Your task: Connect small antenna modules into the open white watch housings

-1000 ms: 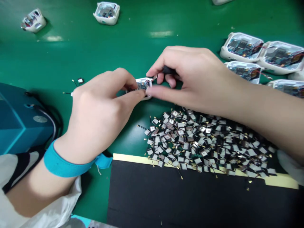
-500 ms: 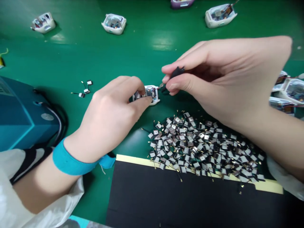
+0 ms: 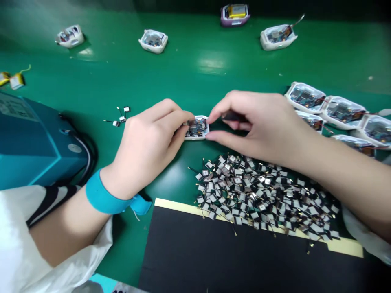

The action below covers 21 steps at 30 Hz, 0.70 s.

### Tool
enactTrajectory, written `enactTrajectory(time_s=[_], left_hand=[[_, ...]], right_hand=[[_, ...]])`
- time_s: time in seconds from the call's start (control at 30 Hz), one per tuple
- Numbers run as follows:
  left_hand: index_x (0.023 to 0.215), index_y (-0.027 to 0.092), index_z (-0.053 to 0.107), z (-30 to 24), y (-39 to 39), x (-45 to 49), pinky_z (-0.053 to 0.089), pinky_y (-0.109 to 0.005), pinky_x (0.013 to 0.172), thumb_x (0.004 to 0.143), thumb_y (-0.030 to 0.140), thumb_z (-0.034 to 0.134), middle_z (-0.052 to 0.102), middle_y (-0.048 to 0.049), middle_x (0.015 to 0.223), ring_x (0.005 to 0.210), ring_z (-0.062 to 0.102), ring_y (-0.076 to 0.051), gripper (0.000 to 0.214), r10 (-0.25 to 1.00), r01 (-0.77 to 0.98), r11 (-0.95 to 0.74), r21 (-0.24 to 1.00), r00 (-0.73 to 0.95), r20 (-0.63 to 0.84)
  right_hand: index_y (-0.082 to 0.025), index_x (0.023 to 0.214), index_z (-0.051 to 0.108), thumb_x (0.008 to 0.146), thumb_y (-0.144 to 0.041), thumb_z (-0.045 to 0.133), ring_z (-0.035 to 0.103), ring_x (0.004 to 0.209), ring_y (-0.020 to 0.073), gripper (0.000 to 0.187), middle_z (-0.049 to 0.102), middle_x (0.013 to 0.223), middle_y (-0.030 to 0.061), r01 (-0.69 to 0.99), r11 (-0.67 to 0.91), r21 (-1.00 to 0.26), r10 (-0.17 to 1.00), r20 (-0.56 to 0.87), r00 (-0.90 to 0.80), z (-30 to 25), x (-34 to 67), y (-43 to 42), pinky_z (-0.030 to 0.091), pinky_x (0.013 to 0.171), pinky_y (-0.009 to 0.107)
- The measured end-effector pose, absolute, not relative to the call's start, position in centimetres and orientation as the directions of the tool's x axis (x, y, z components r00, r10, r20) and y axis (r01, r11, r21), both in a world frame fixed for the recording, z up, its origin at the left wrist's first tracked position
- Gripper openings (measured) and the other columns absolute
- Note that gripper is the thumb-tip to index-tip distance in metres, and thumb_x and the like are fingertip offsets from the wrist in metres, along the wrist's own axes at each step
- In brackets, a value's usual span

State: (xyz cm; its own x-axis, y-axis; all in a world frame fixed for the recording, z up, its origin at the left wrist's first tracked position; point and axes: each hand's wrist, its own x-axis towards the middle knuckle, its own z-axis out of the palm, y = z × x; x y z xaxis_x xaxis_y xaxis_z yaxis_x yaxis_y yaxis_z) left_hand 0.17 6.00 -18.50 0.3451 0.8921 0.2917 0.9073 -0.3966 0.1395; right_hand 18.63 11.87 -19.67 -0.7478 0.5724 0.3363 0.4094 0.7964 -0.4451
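Observation:
A small white watch-like case with a circuit board inside lies on the green table between my hands. My left hand pinches its left end, thumb and fingertips over the board. At the other end, the thumb and forefinger of my right hand rest against the case's edge, set apart across its width. Tucked under the curled fingers of that hand is a dark object; most of it is hidden and I cannot make out its kind. Below the right hand spreads a heap of small square parts with short black leads.
More open cases with boards are grouped at the right, and several others stand along the back, one purple. A blue box with a cable and yellow batteries are at left. A black mat lies in front.
My right hand has come down and left to the right end of the case. The dark object, earlier between its thumb and fingers, is now under the curled fingers. The view has shifted slightly.

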Motion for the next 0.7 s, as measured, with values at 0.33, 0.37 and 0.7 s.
enactTrajectory(time_s=[0.33,0.37,0.7], left_hand=[[0.085,0.015,0.059,-18.9,6.0,0.0,0.044,-0.024,0.068,0.083,0.02,0.041,0.055,-0.0029,0.081,0.075,0.051,-0.013,0.019,0.894,0.884,-0.416,0.213,0.356,0.271],[0.083,0.014,0.059,-19.1,5.7,0.0,0.044,-0.025,0.068,0.083,0.018,0.042,0.054,-0.0032,0.079,0.075,0.05,-0.014,0.018,0.892,0.88,-0.418,0.227,0.35,0.285],[0.073,0.015,0.054,-21.1,6.2,1.5,0.041,-0.028,0.058,0.077,0.015,0.051,0.051,-0.0029,0.073,0.073,0.046,-0.018,0.005,0.903,0.886,-0.386,0.258,0.306,0.302]], right_hand=[[-0.013,0.076,0.058,0.084,-0.015,0.041,0.042,0.05,0.0097,0.019,0.05,0.06,0.0008,0.4,0.899,0.178,0.311,0.384,-0.87,-18.9,17.5,9.8,0.025,0.048,0.024],[-0.013,0.074,0.057,0.083,-0.012,0.039,0.043,0.05,0.0112,0.02,0.05,0.059,0.0012,0.392,0.9,0.191,0.298,0.386,-0.873,-18.7,17.2,9.3,0.026,0.048,0.025],[-0.019,0.072,0.051,0.074,-0.008,0.038,0.055,0.051,0.0098,0.017,0.056,0.067,-0.0003,0.501,0.865,0.028,0.498,0.068,-0.864,-20.3,17.9,10.7,0.037,0.045,0.018]])
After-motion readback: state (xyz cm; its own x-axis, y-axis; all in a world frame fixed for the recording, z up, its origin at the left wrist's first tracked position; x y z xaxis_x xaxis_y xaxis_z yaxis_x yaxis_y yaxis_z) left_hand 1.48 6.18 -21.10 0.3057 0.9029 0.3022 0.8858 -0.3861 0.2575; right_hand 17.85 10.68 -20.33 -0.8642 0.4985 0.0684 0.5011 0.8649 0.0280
